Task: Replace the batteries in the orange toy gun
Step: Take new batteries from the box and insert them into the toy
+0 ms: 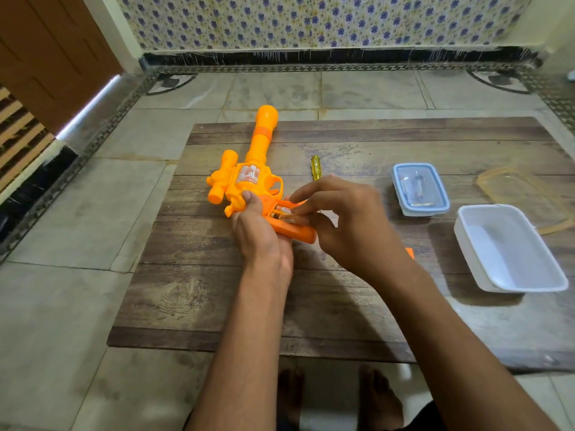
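The orange toy gun [252, 169] lies on its side on the wooden board [217, 290], barrel pointing away. My left hand [258, 234] grips the gun at the handle, thumb pressed on its body. The handle's battery compartment is uncovered, and batteries [282, 211] with orange labels show inside it. My right hand [339, 219] has its fingertips in the compartment, pinching a battery there. A small orange piece [410, 252], perhaps the compartment cover, peeks out from behind my right wrist.
A yellow-handled screwdriver [316, 168] lies past my right hand. To the right stand a small clear box with a blue rim [420, 189], a white rectangular tray [510, 247] and a clear lid [525, 194]. The board rests on a tiled floor; my feet are below.
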